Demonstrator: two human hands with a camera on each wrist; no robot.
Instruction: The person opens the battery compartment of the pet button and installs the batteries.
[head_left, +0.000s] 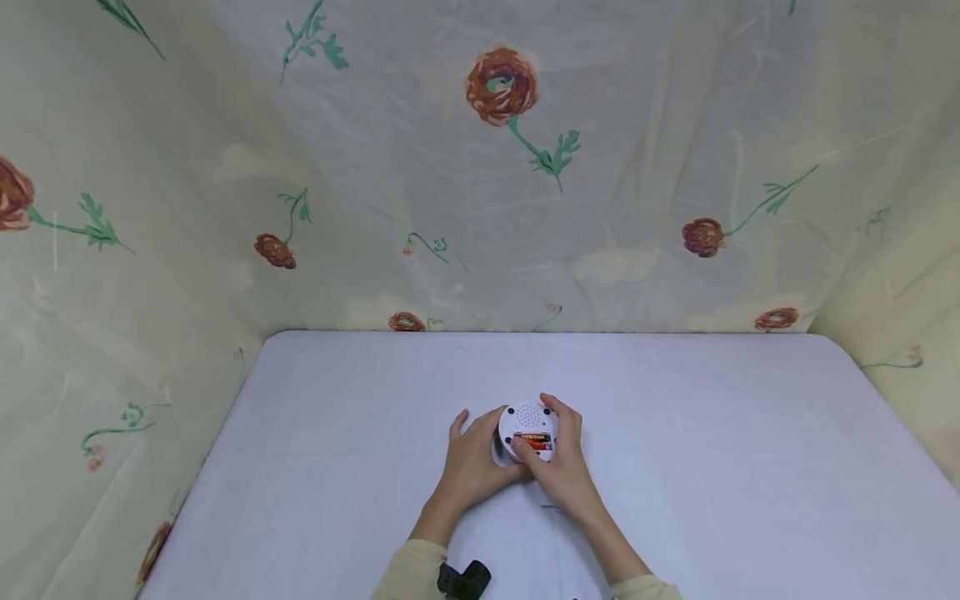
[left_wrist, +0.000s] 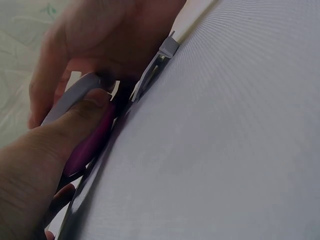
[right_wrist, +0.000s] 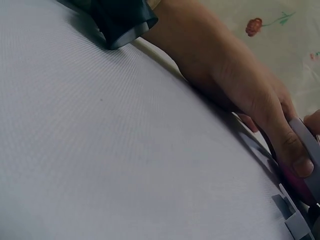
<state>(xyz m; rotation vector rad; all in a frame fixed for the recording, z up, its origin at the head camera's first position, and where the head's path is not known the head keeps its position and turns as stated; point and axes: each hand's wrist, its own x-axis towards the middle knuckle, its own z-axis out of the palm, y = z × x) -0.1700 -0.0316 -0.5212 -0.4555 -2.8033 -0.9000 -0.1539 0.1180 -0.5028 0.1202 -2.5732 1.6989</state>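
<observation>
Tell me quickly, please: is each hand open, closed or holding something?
Left hand: closed, holding the round device by its side.
Right hand: closed, holding the same device, thumb near the batteries.

Beige sleeves (head_left: 408,573), black wrist camera (head_left: 467,581)

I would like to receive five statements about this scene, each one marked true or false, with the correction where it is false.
1. The left hand and right hand both hold the round device. True.
2. The batteries are hidden under a cover. False: the batteries are visible.
3. The device has a purple part. True.
4. The backdrop is plain. False: the backdrop shows flowers.
5. A small pale piece rests on the table. True.
</observation>
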